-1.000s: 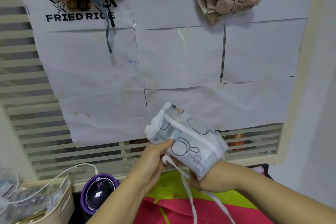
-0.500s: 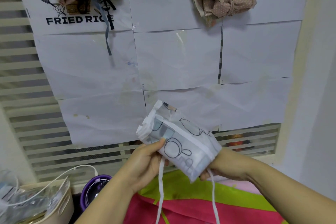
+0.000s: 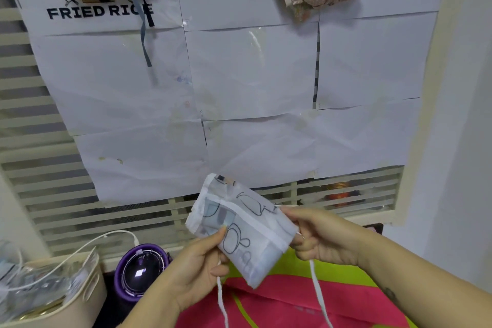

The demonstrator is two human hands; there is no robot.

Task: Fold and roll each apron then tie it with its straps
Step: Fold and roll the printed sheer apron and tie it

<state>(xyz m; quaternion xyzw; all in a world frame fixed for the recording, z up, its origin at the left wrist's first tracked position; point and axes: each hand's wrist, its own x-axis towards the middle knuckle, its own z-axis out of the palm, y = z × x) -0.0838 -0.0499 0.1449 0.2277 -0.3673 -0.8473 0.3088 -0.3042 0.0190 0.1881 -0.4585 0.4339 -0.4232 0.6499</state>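
Rolled apron (image 3: pixel 241 231) held in air, low centre, above pink-green cloth (image 3: pixel 292 306) | left hand (image 3: pixel 197 271) at roll's 7 o'clock, thumb and curled fingers pinching it | right hand (image 3: pixel 319 237) at 3 o'clock, fingers curled round roll end | white straps (image 3: pixel 222 301) hang toward 6 o'clock

Louvred window (image 3: pixel 40 194) — taped paper sheets (image 3: pixel 253 72)

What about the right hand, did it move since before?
Yes. The right hand moved right and a bit up against the window grille, from under the rolled apron to its right end.
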